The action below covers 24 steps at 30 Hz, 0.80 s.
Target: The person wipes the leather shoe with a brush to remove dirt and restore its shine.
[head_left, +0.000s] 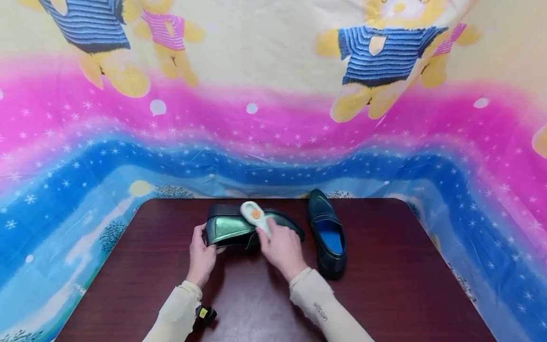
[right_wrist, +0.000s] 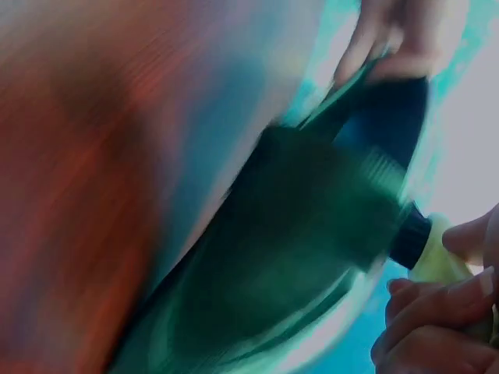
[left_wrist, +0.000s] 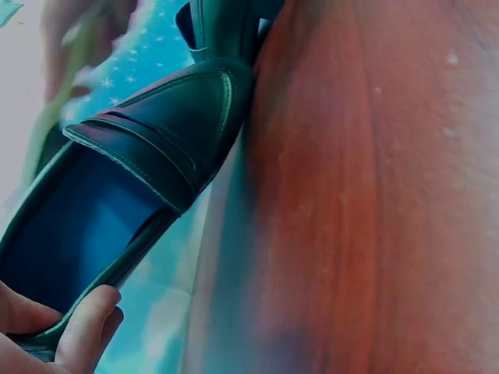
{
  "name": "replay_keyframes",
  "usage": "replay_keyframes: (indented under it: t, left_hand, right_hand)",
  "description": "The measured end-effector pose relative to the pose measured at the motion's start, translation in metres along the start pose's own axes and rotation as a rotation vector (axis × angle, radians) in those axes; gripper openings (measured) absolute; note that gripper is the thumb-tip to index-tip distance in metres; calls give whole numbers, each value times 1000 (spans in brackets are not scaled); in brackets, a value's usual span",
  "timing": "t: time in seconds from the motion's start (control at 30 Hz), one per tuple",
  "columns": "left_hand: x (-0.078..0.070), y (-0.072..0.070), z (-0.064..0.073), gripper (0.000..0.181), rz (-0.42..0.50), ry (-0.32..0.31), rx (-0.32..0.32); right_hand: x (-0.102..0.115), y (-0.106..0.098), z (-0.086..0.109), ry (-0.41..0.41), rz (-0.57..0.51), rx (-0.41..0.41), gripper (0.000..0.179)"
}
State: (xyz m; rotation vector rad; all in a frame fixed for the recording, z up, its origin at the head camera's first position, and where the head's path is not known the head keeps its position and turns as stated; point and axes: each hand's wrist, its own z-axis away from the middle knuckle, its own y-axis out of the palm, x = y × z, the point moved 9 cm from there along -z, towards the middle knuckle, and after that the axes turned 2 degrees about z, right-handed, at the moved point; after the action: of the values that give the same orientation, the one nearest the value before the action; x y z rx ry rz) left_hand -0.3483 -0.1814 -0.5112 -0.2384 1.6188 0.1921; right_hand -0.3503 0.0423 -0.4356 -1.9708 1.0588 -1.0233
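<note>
A dark green loafer (head_left: 231, 228) is held tipped on its side over the table, its opening toward me and its toe to the right. My left hand (head_left: 202, 256) grips it by the heel; the left wrist view shows the thumb and fingers pinching the heel rim (left_wrist: 58, 331) beside the blue insole. In my right hand (head_left: 284, 249) is a pale green shoe brush (head_left: 255, 213) with an orange spot, its head against the loafer's upper side. Blurred in the right wrist view, the brush's dark end (right_wrist: 411, 236) lies at the shoe's edge.
The matching loafer (head_left: 320, 206) stands upright to the right, toe toward the back, with a blue insole. Both shoes are over a dark red-brown table (head_left: 397, 285). A patterned cloth (head_left: 256, 156) with bears and snowflakes surrounds its back and sides.
</note>
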Motion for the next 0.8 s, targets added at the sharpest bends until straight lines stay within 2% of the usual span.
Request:
replay_keyframes:
  t: [0.13, 0.2, 0.3, 0.43, 0.63, 0.73, 0.8]
  left_hand:
    - [4, 0, 1, 64, 22, -9, 17]
    - [4, 1, 0, 64, 18, -2, 20]
    - [2, 3, -2, 63, 9, 5, 30]
    - [-2, 5, -1, 64, -15, 13, 31]
    - [-8, 5, 0, 57, -62, 13, 17]
    - [-9, 4, 1, 53, -85, 15, 0]
    - [-9, 2, 2, 51, -95, 16, -10]
  right_hand:
    - [-42, -8, 4, 130, 12, 0, 28]
    - [-51, -10, 5, 156, 5, 12, 30]
    - [-53, -12, 3, 159, -5, 22, 32]
    - [-33, -8, 2, 99, -48, 42, 30]
    - [22, 5, 12, -88, -164, 112, 27]
    - [42, 10, 16, -173, -167, 127, 26]
    - [47, 12, 18, -201, -148, 122, 25]
